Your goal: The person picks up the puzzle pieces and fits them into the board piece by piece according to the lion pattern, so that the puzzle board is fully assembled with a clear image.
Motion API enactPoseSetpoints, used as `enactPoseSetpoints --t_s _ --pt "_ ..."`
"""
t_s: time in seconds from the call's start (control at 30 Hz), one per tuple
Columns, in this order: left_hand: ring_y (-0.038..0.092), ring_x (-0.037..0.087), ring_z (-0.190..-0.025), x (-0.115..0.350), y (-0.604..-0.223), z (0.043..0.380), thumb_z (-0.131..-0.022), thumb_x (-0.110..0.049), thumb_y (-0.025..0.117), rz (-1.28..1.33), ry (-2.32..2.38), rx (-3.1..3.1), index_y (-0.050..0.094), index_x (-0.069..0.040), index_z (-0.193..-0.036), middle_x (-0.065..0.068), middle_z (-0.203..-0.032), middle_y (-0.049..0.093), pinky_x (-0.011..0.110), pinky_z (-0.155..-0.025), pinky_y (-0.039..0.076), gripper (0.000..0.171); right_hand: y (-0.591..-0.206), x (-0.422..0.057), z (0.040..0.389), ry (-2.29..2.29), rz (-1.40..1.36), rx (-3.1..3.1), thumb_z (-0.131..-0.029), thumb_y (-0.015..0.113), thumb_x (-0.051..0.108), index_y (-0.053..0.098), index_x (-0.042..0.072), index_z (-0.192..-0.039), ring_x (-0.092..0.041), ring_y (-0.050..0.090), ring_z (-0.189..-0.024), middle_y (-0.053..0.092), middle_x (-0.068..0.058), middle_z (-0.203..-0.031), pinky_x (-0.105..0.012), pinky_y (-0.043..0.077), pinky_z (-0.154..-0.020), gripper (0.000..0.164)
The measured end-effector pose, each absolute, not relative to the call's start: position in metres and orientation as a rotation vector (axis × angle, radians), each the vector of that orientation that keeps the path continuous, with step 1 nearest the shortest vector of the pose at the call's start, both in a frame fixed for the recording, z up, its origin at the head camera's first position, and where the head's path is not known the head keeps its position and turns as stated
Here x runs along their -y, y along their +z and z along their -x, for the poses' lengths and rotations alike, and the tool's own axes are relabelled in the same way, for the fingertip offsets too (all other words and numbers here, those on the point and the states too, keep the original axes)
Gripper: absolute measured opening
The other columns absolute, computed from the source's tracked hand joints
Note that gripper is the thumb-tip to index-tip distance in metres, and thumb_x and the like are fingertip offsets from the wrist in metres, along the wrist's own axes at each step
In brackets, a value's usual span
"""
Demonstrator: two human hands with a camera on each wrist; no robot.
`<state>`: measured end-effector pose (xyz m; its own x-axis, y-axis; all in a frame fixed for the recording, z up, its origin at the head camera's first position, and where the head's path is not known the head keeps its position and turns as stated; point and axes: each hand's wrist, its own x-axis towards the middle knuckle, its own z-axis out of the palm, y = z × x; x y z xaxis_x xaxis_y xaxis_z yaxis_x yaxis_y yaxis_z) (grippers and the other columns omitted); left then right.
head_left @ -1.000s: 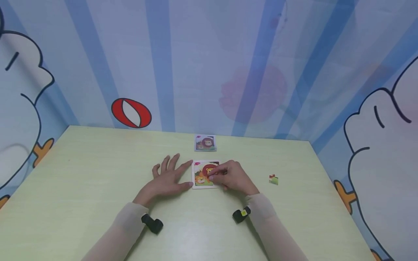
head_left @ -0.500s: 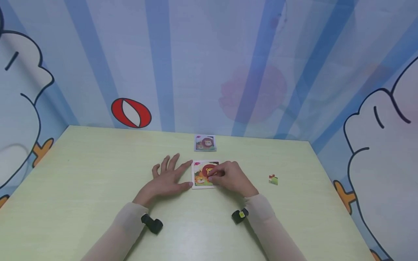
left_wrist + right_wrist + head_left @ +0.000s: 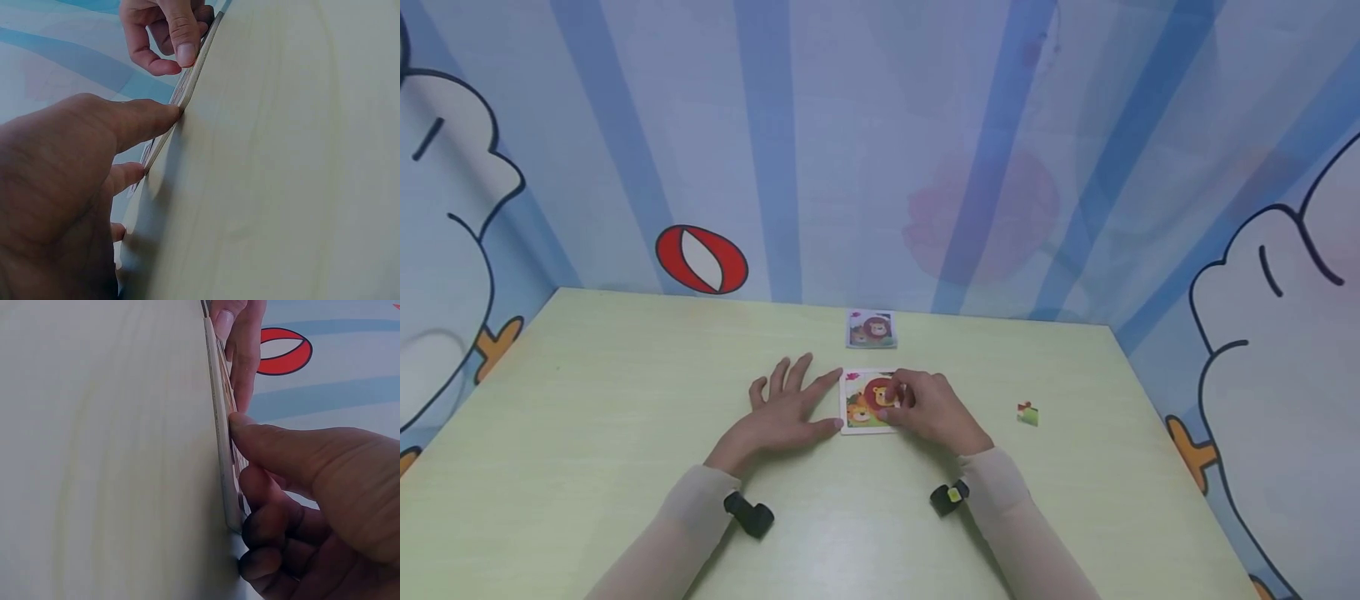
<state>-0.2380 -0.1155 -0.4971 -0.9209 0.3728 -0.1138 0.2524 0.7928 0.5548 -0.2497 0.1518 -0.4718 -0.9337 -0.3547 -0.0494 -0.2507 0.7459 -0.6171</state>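
Note:
A small square lion jigsaw puzzle in a white-rimmed tray lies flat on the table between both hands. My left hand lies at its left side, fingers spread, with thumb and index fingertip against the tray's edge. The right hand covers the puzzle's right part. Its thumb touches the puzzle's face in the right wrist view. The index finger is bent and set apart from the thumb, the other fingers are curled by the right edge, and no loose piece shows between them. A loose green-and-red puzzle piece lies to the right.
Behind the puzzle, near the table's back edge, lies a card with the same lion picture. A blue striped cloth backdrop stands behind the pale wooden table. Each wrist wears a small black camera, such as the right one.
The right thumb and index finger, together over the puzzle before, are now spread apart, with the index finger shifted right. The left hand, puzzle and loose piece stay in place.

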Motion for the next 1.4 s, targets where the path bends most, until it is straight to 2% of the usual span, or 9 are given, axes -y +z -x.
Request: enactPoseSetpoints --t_s 0.23,0.53,1.0,1.23,1.4 --pt "-0.008 0.051 -0.166 0.116 -0.499 0.238 -0.098 -0.051 0.067 -0.484 0.808 -2.769 0.033 -0.028 -0.170 0.019 -0.182 0.003 0.080 -0.124 -0.004 0.083 -0.474 -0.153 0.250 -0.982 0.497 -2.766 -0.094 0.085 0.026 0.071 0.017 -0.098 -0.014 0.052 -0.070 0.060 0.001 -0.074 -0.028 0.041 -0.065 0.018" --pt "-0.008 0.053 -0.165 0.117 -0.491 0.233 -0.098 -0.053 0.065 -0.490 0.803 -2.751 0.033 -0.028 -0.170 0.022 -0.181 0.003 0.081 -0.123 -0.004 0.083 -0.476 -0.154 0.250 -0.972 0.530 -2.751 -0.095 0.084 0.029 0.071 0.018 -0.099 -0.013 0.052 -0.070 0.061 0.002 -0.075 -0.027 0.042 -0.064 0.017" --pt "-0.006 0.053 -0.166 0.116 -0.488 0.234 -0.099 -0.051 0.065 -0.497 0.781 -2.761 0.033 -0.027 -0.170 0.021 -0.182 0.004 0.081 -0.123 -0.001 0.081 -0.465 -0.165 0.252 -1.055 0.553 -2.655 -0.094 0.085 0.034 0.075 0.020 -0.104 -0.015 0.058 -0.077 0.067 0.001 -0.084 -0.028 0.046 -0.067 0.020" --pt "-0.007 0.053 -0.166 0.115 -0.485 0.233 -0.100 -0.051 0.065 -0.490 0.766 -2.757 0.032 -0.029 -0.170 0.019 -0.182 0.003 0.081 -0.123 -0.001 0.081 -0.457 -0.176 0.254 -1.140 0.622 -2.562 -0.094 0.084 0.030 0.078 0.018 -0.109 -0.016 0.057 -0.073 0.069 0.000 -0.084 -0.028 0.046 -0.064 0.020" --pt "-0.008 0.052 -0.166 0.115 -0.487 0.234 -0.099 -0.051 0.065 -0.491 0.788 -2.752 0.032 -0.028 -0.170 0.020 -0.182 0.002 0.081 -0.123 -0.003 0.082 -0.453 -0.185 0.257 -1.187 0.637 -2.517 -0.093 0.085 0.034 0.078 0.017 -0.111 -0.017 0.056 -0.070 0.070 -0.001 -0.084 -0.029 0.045 -0.062 0.025"
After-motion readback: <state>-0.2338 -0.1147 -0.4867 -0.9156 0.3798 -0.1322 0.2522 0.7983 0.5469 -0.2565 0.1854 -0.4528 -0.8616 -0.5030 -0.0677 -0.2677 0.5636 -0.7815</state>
